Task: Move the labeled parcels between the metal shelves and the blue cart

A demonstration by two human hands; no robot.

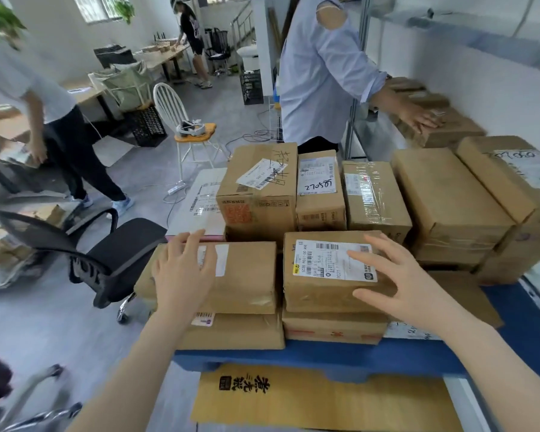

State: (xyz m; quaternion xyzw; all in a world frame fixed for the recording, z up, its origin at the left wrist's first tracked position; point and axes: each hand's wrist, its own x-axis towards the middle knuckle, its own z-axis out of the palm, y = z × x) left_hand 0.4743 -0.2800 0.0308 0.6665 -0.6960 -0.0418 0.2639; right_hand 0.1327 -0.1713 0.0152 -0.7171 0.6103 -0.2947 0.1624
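Parcels (449, 194) crowd blue cart (325, 358) on grey floor (75, 322)

lighting: bright and even. daylight enters through the windows (97, 7) at top left, which are blown out to near white. shadows are soft and shallow, darkest under the office chair (106, 254) and beneath the blue cart (325, 358). glare streaks on the clear wrap of the taped parcel (373, 194) (mild, print beneath partly washed out). centre is sharp. left edge and lower-left corner are smeared by motion blur; the upper-right shelf (449, 23) is soft. wide-angle bending towards all edges.
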